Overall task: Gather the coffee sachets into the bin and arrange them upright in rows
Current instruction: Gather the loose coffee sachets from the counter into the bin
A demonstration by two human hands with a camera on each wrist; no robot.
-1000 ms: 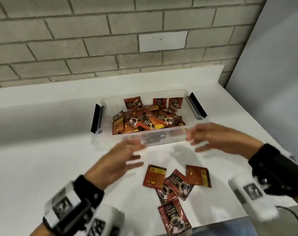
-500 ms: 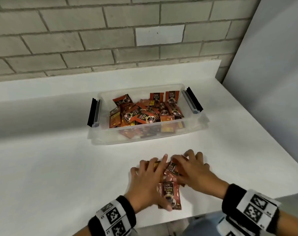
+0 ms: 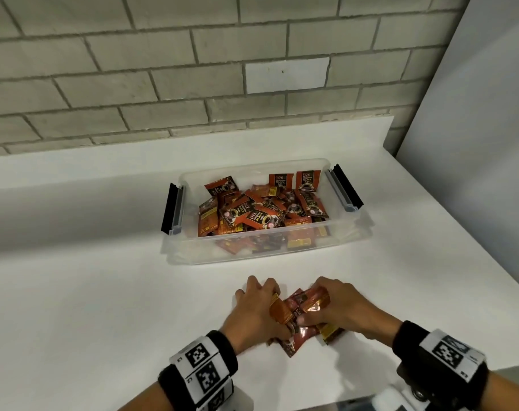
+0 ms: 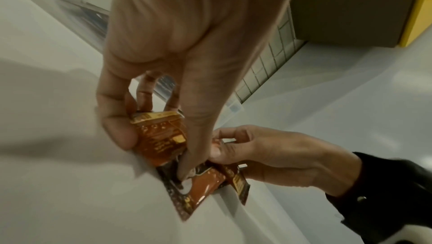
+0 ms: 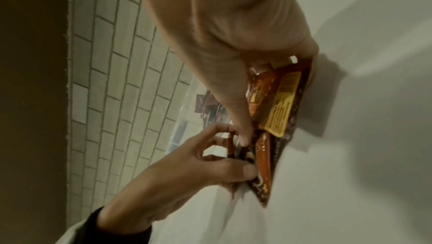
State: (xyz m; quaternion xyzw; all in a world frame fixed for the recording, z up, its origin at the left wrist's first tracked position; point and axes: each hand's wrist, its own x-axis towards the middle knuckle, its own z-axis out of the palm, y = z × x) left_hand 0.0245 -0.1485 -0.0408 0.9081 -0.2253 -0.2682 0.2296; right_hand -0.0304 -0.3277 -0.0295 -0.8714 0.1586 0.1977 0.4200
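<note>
**Loose sachets now bunched and pinched up**

Head: sachets (image 3: 296,318), lying flat under both hands 0.5 s ago, are now gripped off the tabletop (image 3: 104,292); bin (image 3: 252,253) is well apart.
Left wrist: left hand (image 4: 163,85) is curled round one sachet.
Right wrist: right hand (image 5: 233,54) is pinching several.
</note>
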